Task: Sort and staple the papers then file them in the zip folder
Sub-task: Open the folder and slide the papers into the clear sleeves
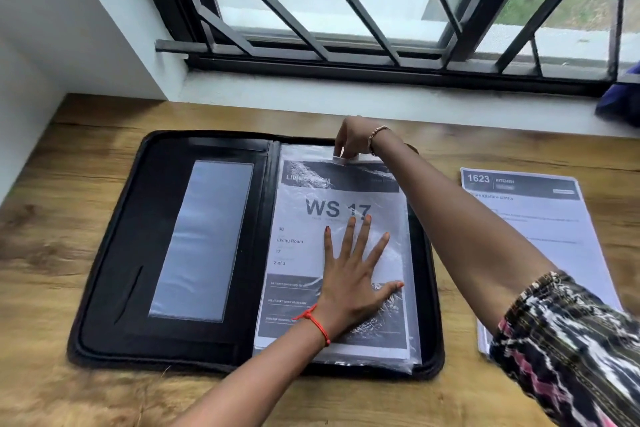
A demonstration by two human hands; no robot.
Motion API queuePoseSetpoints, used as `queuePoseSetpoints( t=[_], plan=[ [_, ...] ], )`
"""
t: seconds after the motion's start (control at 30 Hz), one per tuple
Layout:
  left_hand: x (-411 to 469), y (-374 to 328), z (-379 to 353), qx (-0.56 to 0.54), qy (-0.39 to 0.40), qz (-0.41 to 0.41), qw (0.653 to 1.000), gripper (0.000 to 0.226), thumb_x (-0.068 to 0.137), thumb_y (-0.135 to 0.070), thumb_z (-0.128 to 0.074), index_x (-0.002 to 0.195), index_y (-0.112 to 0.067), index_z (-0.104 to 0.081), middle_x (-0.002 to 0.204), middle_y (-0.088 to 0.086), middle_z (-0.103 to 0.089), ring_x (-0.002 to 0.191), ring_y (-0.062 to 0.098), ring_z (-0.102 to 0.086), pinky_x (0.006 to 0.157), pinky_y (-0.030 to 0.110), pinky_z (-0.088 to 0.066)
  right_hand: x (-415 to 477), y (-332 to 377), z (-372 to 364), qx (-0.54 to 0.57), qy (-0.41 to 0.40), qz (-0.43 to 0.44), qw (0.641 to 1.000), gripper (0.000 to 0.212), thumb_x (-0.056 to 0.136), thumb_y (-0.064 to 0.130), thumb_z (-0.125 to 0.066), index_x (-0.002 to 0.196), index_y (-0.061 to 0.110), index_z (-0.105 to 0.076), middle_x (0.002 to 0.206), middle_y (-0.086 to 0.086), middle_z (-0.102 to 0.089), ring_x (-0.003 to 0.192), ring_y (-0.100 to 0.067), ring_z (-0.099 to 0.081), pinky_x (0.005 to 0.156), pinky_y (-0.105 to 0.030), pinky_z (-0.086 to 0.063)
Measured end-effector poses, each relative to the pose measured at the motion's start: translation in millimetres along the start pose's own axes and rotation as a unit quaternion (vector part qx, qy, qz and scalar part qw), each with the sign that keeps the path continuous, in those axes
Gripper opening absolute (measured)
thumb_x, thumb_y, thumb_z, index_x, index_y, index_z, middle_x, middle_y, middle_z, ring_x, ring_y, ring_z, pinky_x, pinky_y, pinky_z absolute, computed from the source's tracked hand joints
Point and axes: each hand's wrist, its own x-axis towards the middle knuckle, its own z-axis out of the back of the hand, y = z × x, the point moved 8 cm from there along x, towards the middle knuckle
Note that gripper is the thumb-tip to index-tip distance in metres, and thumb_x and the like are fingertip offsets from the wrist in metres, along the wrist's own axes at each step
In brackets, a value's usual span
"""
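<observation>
Wooden table [104,399] — open zip folder [110,288], papers [540,218] (right).

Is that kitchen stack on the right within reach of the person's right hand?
Probably yes: the kitchen stack lies uncovered beside the right forearm. But the right hand pinches the top of the WS 17 papers, so it must let go first.

We see black zip folder [166,184] lying open on wooden tabletop [52,184], toward its far edge. Left hand [349,274] presses flat, fingers spread, on clear sleeve [406,218] covering "WS 17" sheet [301,243] in folder's right half. Right hand [349,139] pinches that sheet's top edge. We note "1623 Kitchen" paper stack [540,229] beside folder, toward tabletop's right edge.
</observation>
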Motion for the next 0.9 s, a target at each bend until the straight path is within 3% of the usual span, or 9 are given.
queuePoseSetpoints(
  t=[0.27,0.33,0.43,0.53,0.6,0.7,0.77,0.83,0.9],
  plan=[
    [3.2,0.2,-3.3,0.003,0.007,0.0,1.0,0.075,0.081,-0.073,-0.023,0.142,-0.03,-0.03,0.155,0.008,-0.021,0.142,0.027,-0.017,0.105,0.061,-0.008,-2.8,4.5,-6.9,-0.024,0.018,-0.006,1.0,0.031,0.081,-0.003,-0.057,0.105,0.011,-0.07,0.068,0.0,-0.057,0.054,-0.004,-0.04,0.04,-0.013,-0.034],
    [4.2,1.1,-4.4,-0.004,0.009,0.007,1.0,0.072,0.086,-0.071,-0.013,0.144,-0.03,-0.027,0.155,0.008,-0.019,0.143,0.027,-0.015,0.106,0.06,-0.005,-4.5,1.1,-10.7,0.001,-0.02,-0.01,1.0,0.028,0.08,-0.004,-0.059,0.102,0.008,-0.071,0.081,-0.009,-0.065,0.059,-0.011,-0.047,0.05,-0.02,-0.039],
    [7.0,0.5,-6.7,-0.015,0.023,0.018,0.999,0.067,0.09,-0.065,-0.012,0.145,-0.03,-0.024,0.156,0.008,-0.018,0.143,0.026,-0.012,0.107,0.059,-0.003,-19.6,-7.7,-10.4,0.081,-0.154,-0.01,0.985,0.022,0.084,0.003,-0.06,0.104,0.006,-0.069,0.105,-0.015,-0.068,0.09,-0.024,-0.061,0.084,-0.032,-0.047],
    [9.0,-3.9,-8.8,-0.022,0.033,0.025,0.999,0.068,0.085,-0.062,-0.026,0.144,-0.028,-0.026,0.154,0.012,-0.021,0.142,0.029,-0.013,0.107,0.06,-0.003,-58.5,-8.2,-23.1,0.079,-0.279,0.01,0.957,0.035,0.091,0.016,-0.053,0.126,0.01,-0.053,0.132,-0.01,-0.051,0.127,-0.023,-0.043,0.106,-0.038,-0.025],
    [10.3,-6.8,-7.7,-0.026,0.034,0.025,0.999,0.07,0.082,-0.059,-0.03,0.142,-0.023,-0.029,0.151,0.016,-0.027,0.141,0.032,-0.02,0.107,0.06,-0.003,-82.1,-7.9,-46.6,0.079,-0.292,0.034,0.953,0.046,0.094,0.02,-0.048,0.138,0.012,-0.038,0.15,-0.008,-0.029,0.142,-0.019,-0.02,0.112,-0.038,-0.012],
    [12.5,-6.8,-9.6,-0.015,0.066,0.029,0.997,0.077,0.078,-0.052,-0.031,0.144,-0.011,-0.029,0.149,0.014,-0.033,0.138,0.036,-0.028,0.106,0.06,-0.006,-108.6,-33.8,-89.3,0.135,-0.261,-0.015,0.956,0.052,0.099,0.027,-0.036,0.146,0.014,-0.02,0.157,-0.001,-0.008,0.145,-0.014,-0.004,0.115,-0.035,0.0],
    [13.8,-5.6,-5.6,-0.032,0.07,0.018,0.997,0.079,0.075,-0.046,-0.024,0.146,-0.009,-0.023,0.153,0.01,-0.023,0.142,0.034,-0.017,0.109,0.059,0.005,-126.6,-55.5,-112.8,0.151,-0.256,-0.062,0.953,0.054,0.098,0.035,-0.027,0.148,0.016,-0.016,0.157,0.002,-0.006,0.145,-0.011,-0.004,0.117,-0.038,0.001],
    [16.7,-2.1,-0.8,-0.093,0.072,0.012,0.993,0.069,0.083,-0.035,-0.022,0.148,-0.014,-0.014,0.157,0.005,-0.003,0.145,0.026,0.002,0.109,0.051,0.019,-141.7,-65.5,-129.2,0.121,-0.245,-0.073,0.959,0.063,0.091,0.042,-0.015,0.148,0.017,-0.012,0.157,0.004,-0.004,0.145,-0.01,-0.002,0.118,-0.037,0.002],
    [18.0,5.9,8.0,-0.216,0.073,0.027,0.973,0.063,0.089,-0.011,-0.04,0.147,-0.014,-0.017,0.157,0.003,0.001,0.145,0.019,0.006,0.111,0.043,0.016,-152.8,-68.6,-140.0,0.061,-0.236,-0.072,0.967,0.059,0.095,0.043,-0.014,0.148,0.018,-0.006,0.157,0.004,0.001,0.145,-0.009,0.001,0.117,-0.036,0.006]
  ],
)
